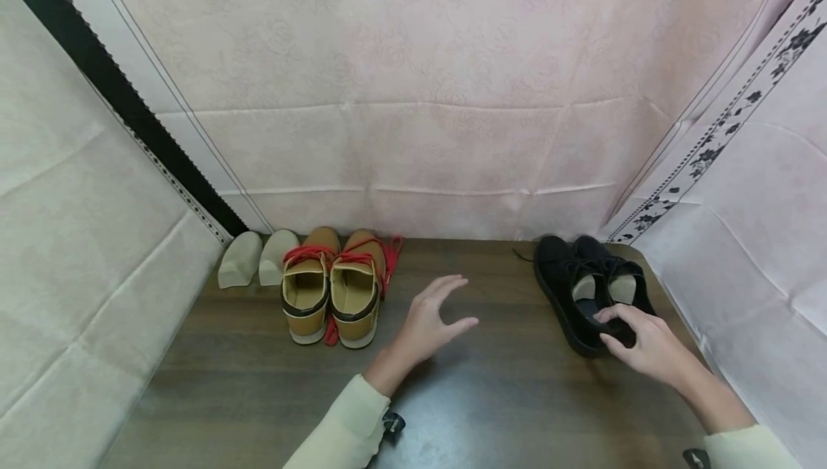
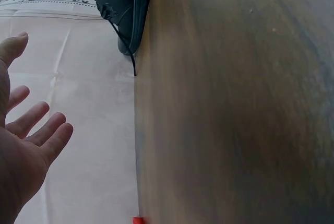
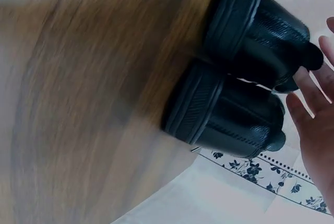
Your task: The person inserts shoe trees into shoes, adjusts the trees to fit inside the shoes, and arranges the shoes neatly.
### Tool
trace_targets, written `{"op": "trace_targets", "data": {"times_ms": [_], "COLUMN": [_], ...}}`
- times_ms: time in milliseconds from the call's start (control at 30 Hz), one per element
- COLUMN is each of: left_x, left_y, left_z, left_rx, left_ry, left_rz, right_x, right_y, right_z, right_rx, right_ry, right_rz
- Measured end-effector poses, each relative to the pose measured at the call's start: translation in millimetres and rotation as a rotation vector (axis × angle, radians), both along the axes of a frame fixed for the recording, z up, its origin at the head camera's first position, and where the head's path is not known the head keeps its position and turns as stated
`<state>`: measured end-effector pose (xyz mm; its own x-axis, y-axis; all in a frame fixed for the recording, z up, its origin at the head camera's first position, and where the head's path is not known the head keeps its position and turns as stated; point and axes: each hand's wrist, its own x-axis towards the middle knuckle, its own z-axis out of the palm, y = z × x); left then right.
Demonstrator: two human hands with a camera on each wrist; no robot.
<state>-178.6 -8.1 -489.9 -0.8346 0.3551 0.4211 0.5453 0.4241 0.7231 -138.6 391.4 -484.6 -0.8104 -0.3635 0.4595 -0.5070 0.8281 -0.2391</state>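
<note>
While the left hand [image 1: 423,325] hung spread, the right hand [image 1: 651,347], fingers [image 1: 624,314] parted, was at the black shoes [image 1: 599,286] just ahead, seemingly best pinched together and kept level.

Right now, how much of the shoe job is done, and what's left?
The tan shoes look done: they stand side by side, no pads showing in their openings, with two pale pads beside them. The black shoes are in hand: the right hand is at their heels, while the left hand hangs open, holding nothing. Pale pieces show inside the black shoes, so taking those out may be what's left.
</note>
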Motion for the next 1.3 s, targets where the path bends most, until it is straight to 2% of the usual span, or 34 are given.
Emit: {"op": "trace_targets", "data": {"times_ms": [300,467,867,1300], "left_x": [2.7,5.1,14.1,18.3], "left_y": [-17,-30,-54,-79], "left_z": [9.5,12.4,12.2,16.1], "left_rx": [-0.007,-0.005,0.004,-0.02], "left_ry": [0.112,0.144,0.17,0.183], "left_rz": [0.028,0.045,0.074,0.123], "right_x": [2.5,-0.8,-5.7,-17.0], "right_y": [-22,-37,-72,-111], "right_z": [6.4,8.5,8.6,6.7], "right_rx": [-0.055,-0.079,-0.128,-0.207], "right_ry": [0.016,0.012,-0.019,-0.03], "right_rz": [0.01,0.042,0.061,0.181]}}
